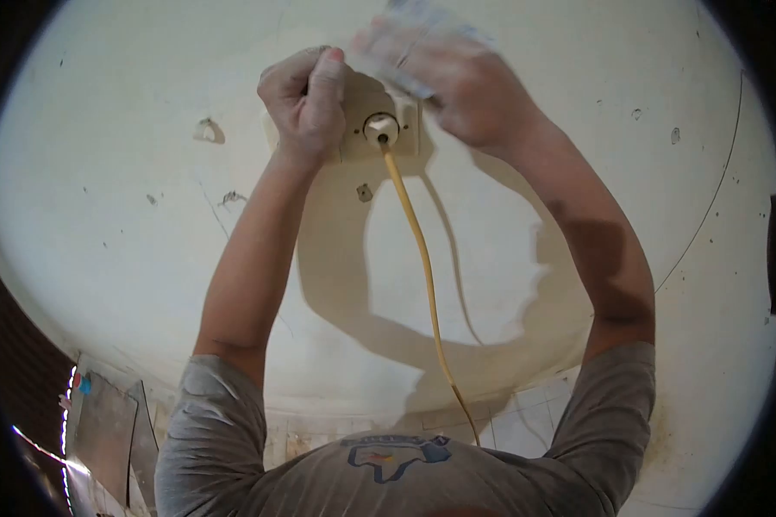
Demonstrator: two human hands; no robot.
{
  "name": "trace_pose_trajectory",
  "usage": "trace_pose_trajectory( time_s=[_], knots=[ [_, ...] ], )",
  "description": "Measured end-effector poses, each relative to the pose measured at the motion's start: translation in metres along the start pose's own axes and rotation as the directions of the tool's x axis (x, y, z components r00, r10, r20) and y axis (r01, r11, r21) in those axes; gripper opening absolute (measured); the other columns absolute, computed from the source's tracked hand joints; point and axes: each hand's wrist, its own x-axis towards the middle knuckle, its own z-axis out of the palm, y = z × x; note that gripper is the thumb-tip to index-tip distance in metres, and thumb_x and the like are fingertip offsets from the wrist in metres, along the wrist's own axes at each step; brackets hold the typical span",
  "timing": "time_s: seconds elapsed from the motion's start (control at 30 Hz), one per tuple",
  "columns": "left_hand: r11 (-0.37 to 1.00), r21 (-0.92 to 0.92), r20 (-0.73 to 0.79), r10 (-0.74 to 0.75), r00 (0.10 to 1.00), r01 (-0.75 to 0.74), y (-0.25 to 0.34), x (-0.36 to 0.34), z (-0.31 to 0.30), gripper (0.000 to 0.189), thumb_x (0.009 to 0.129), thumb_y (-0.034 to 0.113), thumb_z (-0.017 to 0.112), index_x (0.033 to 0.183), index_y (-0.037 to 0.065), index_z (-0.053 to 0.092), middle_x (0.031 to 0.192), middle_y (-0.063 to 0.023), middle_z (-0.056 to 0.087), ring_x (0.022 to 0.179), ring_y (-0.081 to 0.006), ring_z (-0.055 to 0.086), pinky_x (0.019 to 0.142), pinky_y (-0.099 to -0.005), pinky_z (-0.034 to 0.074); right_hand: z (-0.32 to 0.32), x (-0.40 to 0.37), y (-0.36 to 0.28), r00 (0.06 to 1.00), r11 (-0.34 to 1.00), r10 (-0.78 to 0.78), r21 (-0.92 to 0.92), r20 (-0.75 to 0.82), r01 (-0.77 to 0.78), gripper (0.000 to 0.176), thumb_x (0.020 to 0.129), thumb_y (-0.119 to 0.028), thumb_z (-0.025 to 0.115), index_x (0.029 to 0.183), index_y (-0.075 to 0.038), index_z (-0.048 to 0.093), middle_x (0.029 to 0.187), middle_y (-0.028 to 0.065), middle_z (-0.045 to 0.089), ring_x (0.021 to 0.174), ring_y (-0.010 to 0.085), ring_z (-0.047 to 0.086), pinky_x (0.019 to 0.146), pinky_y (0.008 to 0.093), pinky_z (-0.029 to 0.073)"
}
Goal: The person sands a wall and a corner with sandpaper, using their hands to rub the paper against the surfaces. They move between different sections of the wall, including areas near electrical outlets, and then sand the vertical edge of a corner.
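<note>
text: none legible | shirt logo (397, 452): lettering possibly present, too blurred

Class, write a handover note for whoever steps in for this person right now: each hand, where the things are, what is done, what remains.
Left hand: grip closed in a fist, thumb up, at the left edge of the square plate.
Right hand: closed on a pale blurred object above the plate's right side; what it is cannot be told.
Things: the plate lies flat on the cream surface. A round white fitting sits at its middle, and a yellow cord hangs from it.
Done: cord in the fitting, plate against the surface.
Left: whether the plate is fastened cannot be seen.
</note>
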Motion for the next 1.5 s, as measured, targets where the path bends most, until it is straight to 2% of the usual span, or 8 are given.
trace_pose_trajectory(
  time_s=[0.1,0.23,0.4,0.57,0.93,1.1,1.23,1.5],
  knots=[
    [0.988,0.152,0.005,-0.025,1.0,0.024,0.004,0.005,0.002,0.041,0.099,0.011,0.052,0.061,0.005,0.039,0.061,0.0009,0.039,0.057,-0.0082,0.033,0.053,-0.0288,0.025,0.019,-0.013,0.026,0.989,0.998,-0.051,-0.014,0.139,0.053,0.062,0.084,-0.004,0.067,0.143,-0.019,0.058,0.146,0.0102,0.057,0.134,0.0298,0.054,0.11,0.0429,0.047],
    [0.99,-0.142,-0.091,-0.03,0.995,0.016,-0.01,0.007,0.0,0.044,0.097,0.011,0.056,0.057,0.003,0.039,0.053,0.0024,0.035,0.05,-0.007,0.03,0.046,-0.03,0.022,0.002,-0.03,0.028,0.974,0.999,-0.017,-0.025,0.228,0.023,0.057,0.088,-0.015,0.067,0.144,-0.017,0.057,0.149,0.0091,0.054,0.14,0.03,0.048,0.116,0.0452,0.041],
    [0.988,0.148,0.01,0.047,0.999,-0.048,0.006,0.005,0.009,0.041,0.092,0.009,0.06,0.058,0.0,0.038,0.052,-0.0046,0.028,0.048,-0.0116,0.024,0.045,-0.0326,0.019,-0.034,-0.081,0.041,0.923,0.973,0.048,-0.226,0.383,0.043,0.055,0.092,-0.031,0.063,0.144,-0.018,0.057,0.155,0.0069,0.048,0.146,0.0312,0.042,0.122,0.0486,0.031],
    [0.993,0.107,-0.006,0.057,0.998,-0.056,0.001,0.003,0.004,0.053,0.101,0.028,0.055,0.056,0.003,0.04,0.052,-0.0014,0.037,0.048,-0.0107,0.033,0.047,-0.0302,0.021,-0.039,-0.075,0.043,0.869,0.914,0.093,-0.388,0.486,0.119,0.058,0.091,-0.037,0.06,0.148,-0.025,0.054,0.16,0.0043,0.042,0.148,0.0283,0.038,0.124,0.0484,0.029],
    [0.996,0.013,-0.169,0.09,0.982,-0.089,-0.002,-0.002,0.002,0.042,0.097,0.016,0.051,0.058,0.003,0.039,0.054,-0.0008,0.036,0.05,-0.0103,0.031,0.048,-0.0297,0.021,-0.021,0.019,0.026,0.842,0.934,-0.116,-0.232,0.527,0.273,0.057,0.091,-0.024,0.062,0.148,-0.024,0.052,0.161,0.0024,0.041,0.147,0.0251,0.039,0.123,0.0441,0.034],
    [0.968,0.133,-0.181,0.234,0.955,-0.212,-0.005,0.006,0.009,0.029,0.081,0.002,0.056,0.059,0.003,0.037,0.052,-0.0035,0.032,0.049,-0.0133,0.03,0.045,-0.0328,0.021,-0.043,-0.006,0.04,0.833,0.911,-0.127,-0.27,0.538,0.313,0.06,0.083,-0.017,0.06,0.143,-0.019,0.058,0.16,0.0056,0.043,0.146,0.0292,0.042,0.121,0.0476,0.035],
    [0.973,0.126,-0.208,0.214,0.954,-0.191,-0.009,-0.001,0.005,0.029,0.08,0.003,0.058,0.059,0.003,0.037,0.053,-0.0035,0.032,0.048,-0.0145,0.029,0.044,-0.0322,0.023,-0.032,-0.018,0.033,0.883,0.949,-0.089,-0.229,0.461,0.215,0.072,0.076,-0.01,0.058,0.147,-0.016,0.053,0.159,0.008,0.043,0.147,0.0305,0.04,0.122,0.05,0.033],
    [0.966,0.173,-0.215,0.227,0.95,-0.191,-0.004,-0.003,0.01,0.038,0.092,0.007,0.055,0.06,0.004,0.034,0.057,0.0027,0.03,0.054,-0.0058,0.027,0.048,-0.0278,0.018,0.014,-0.016,-0.005,0.952,0.997,-0.041,-0.052,0.304,0.06,0.068,0.088,-0.029,0.067,0.151,-0.01,0.048,0.157,0.0093,0.045,0.147,0.0303,0.039,0.122,0.0489,0.031]
  ],
)
